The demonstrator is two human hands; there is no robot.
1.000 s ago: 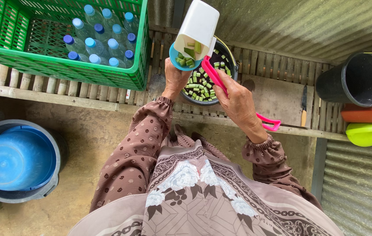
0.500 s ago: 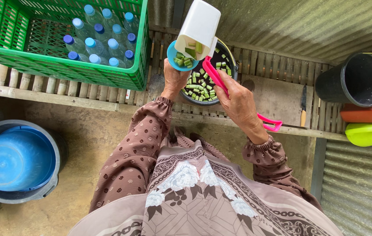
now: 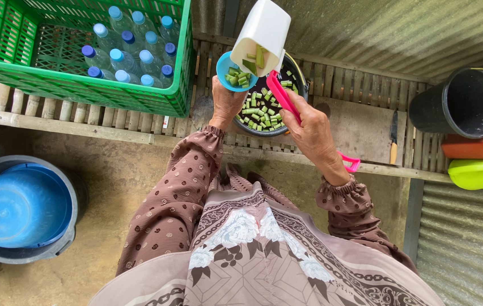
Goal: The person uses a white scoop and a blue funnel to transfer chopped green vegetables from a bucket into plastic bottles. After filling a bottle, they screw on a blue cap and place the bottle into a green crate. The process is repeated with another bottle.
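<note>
Scoop [image 3: 261, 37] tilted over small bowl [image 3: 234, 71]; crate [image 3: 83, 85] edge just left.

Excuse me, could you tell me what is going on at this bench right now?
A person stands at a slatted wooden bench. The right hand holds a pink-handled white scoop tipped over a small blue bowl, which the left hand holds up. Cut green vegetable pieces lie in the scoop and the bowl, and more fill the dark pot beneath. A green crate of bottles sits to the left, a knife to the right.
</note>
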